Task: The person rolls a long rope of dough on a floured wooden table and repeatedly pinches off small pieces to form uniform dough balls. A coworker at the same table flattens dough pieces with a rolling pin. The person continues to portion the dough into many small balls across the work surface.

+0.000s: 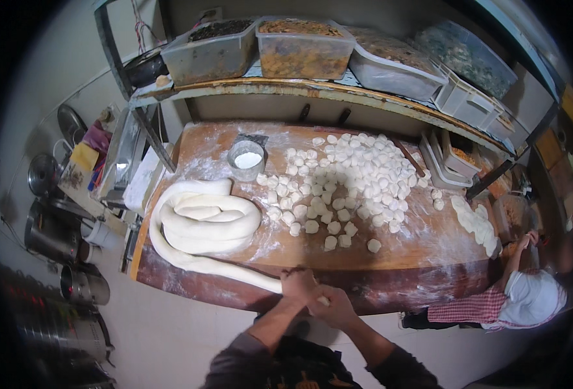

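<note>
A long, thick rope of dough (208,231) lies coiled on the left of the floured wooden table, and its thinner end runs to the front edge. My left hand (298,287) is closed around that end. Right beside it, my right hand (332,306) grips the tip, a bit of which shows between the fingers. Beyond my hands, many small round dough pieces (344,194) are spread and heaped over the middle of the table (276,255). A metal container with white flour (247,160) stands behind the coil.
Plastic tubs of fillings (306,48) line a raised shelf (286,90) over the table's back. A thin wooden rolling pin (408,156) leans by the dough heap. Flat dough rounds (476,223) overlap at the right, near another person (524,296). Metal pots (84,284) stand at the left.
</note>
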`<state>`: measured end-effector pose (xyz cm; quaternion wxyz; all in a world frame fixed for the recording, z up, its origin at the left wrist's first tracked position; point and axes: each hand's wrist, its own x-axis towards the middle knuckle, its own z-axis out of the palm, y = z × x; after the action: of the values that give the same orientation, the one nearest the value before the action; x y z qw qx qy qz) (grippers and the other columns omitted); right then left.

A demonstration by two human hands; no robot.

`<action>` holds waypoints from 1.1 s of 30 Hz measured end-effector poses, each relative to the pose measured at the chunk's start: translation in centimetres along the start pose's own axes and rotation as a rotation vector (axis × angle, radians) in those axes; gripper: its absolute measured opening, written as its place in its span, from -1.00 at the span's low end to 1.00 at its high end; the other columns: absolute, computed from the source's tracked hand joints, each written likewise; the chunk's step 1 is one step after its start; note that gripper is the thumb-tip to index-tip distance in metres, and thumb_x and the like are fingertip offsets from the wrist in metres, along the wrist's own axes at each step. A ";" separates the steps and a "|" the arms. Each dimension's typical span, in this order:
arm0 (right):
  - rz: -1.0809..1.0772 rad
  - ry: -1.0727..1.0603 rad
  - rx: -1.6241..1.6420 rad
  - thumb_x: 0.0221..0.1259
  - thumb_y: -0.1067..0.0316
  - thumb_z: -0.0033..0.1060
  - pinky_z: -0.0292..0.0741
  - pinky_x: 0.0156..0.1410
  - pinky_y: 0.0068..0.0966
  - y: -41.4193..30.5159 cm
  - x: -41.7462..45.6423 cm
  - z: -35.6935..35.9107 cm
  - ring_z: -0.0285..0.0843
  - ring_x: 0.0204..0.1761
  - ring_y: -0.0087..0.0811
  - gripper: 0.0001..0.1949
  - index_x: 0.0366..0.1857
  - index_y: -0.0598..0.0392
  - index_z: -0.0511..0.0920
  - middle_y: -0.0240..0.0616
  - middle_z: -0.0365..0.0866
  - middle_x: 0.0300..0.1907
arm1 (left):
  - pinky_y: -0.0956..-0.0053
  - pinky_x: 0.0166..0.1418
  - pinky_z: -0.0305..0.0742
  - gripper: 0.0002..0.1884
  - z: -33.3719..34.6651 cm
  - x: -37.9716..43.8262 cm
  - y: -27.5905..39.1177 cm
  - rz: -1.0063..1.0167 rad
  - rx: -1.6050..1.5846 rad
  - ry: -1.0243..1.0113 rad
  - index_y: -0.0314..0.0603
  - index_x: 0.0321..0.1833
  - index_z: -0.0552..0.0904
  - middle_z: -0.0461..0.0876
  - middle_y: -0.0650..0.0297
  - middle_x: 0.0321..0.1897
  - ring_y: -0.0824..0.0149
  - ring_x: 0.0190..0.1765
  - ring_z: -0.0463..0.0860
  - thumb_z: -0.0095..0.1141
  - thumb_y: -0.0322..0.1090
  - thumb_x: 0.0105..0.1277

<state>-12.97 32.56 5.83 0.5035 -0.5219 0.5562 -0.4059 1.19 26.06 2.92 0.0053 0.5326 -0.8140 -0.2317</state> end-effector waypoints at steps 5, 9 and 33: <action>0.340 -0.104 0.042 0.47 0.27 0.19 0.63 -0.23 -0.47 1.6 3.4 1.2 0.64 -0.33 -0.52 -0.69 0.18 0.14 0.55 -0.30 0.66 -0.19 | -0.07 0.29 0.47 -0.49 -3.6 -1.1 -3.6 0.139 -0.144 0.000 -0.18 0.03 0.58 0.75 -0.01 -0.05 -0.15 0.15 0.69 0.42 -0.07 0.10; 0.365 0.023 0.149 0.53 0.10 0.21 0.59 -0.32 -0.57 5.4 5.0 5.1 0.61 -0.40 -0.58 -0.62 0.27 0.05 0.54 -0.27 0.63 -0.26 | -0.02 0.30 0.47 -0.53 -3.8 -1.0 -5.0 0.041 -0.154 0.033 -0.25 0.10 0.47 0.72 -0.14 0.01 -0.09 0.18 0.69 0.29 -0.14 0.26; 0.086 0.408 -0.288 0.54 0.01 0.16 0.63 0.09 -0.24 4.0 6.5 6.8 0.77 -0.11 -0.21 -0.62 -0.03 0.18 0.71 -0.03 0.78 -0.15 | -0.03 0.48 0.34 -0.59 -4.7 1.0 -4.4 0.002 -0.103 -0.052 -0.24 0.19 0.55 0.71 -0.05 0.10 -0.06 0.21 0.69 0.16 -0.15 0.40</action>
<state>-6.62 27.17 -0.08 0.3183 -0.4714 0.7200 -0.3975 5.75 22.04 5.21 0.0119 0.5248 -0.8014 -0.2868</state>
